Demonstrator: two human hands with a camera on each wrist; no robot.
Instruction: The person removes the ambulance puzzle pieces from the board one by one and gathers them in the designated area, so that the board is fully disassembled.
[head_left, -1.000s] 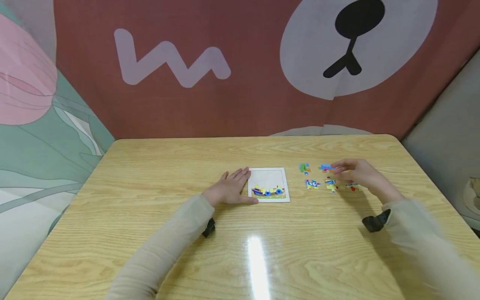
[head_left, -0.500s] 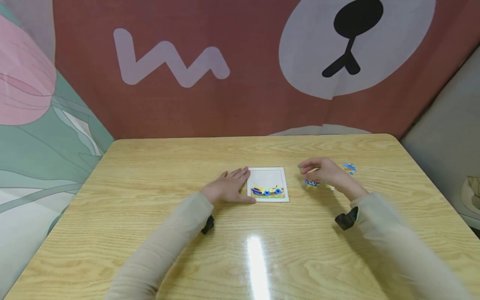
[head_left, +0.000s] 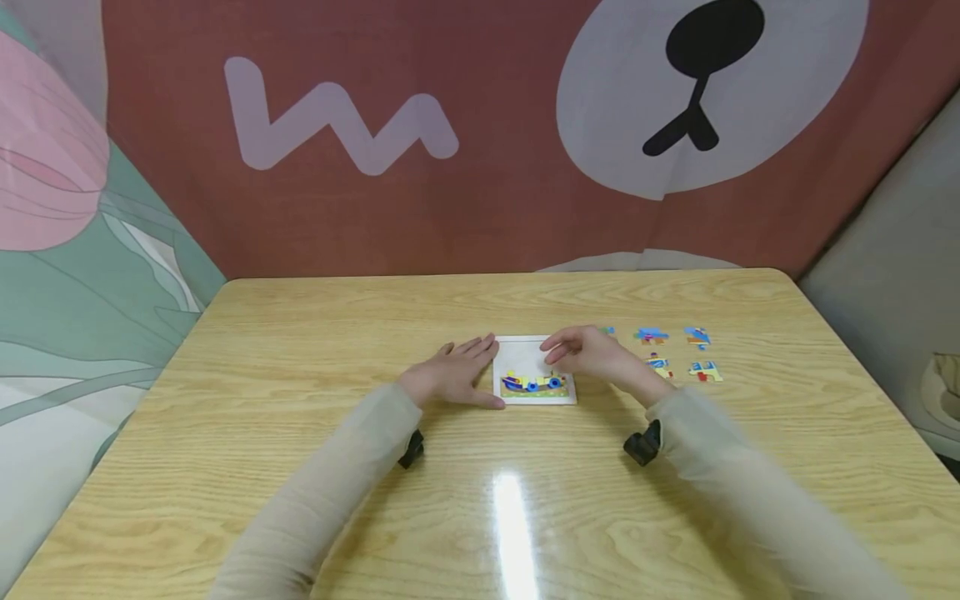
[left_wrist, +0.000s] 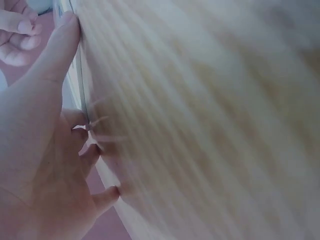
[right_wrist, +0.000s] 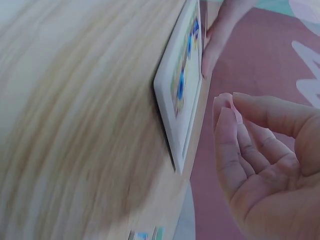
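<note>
A white puzzle frame (head_left: 534,401) lies on the table, with a joined strip of puzzle pieces (head_left: 534,384) along its near side and plain white above. The left hand (head_left: 453,377) lies spread at the frame's left edge, fingers and thumb touching it; in the left wrist view its thumb (left_wrist: 62,45) reaches along that edge. Above the frame's right side hovers the right hand (head_left: 592,354), its fingers loosely bent. In the right wrist view this hand's thumb and fingertips (right_wrist: 227,107) come close together with nothing visible between them.
Loose puzzle pieces lie right of the frame: a blue one (head_left: 651,335), another blue one (head_left: 697,336), a yellow-blue one (head_left: 659,366) and a yellow-red one (head_left: 705,371). A green-blue piece (head_left: 609,331) is partly hidden by the right hand. A printed cloth (head_left: 375,217) hangs behind the table.
From over the loose pieces, the right hand has moved left to above the frame's right side, uncovering pieces on the right. The left hand stays at the frame.
</note>
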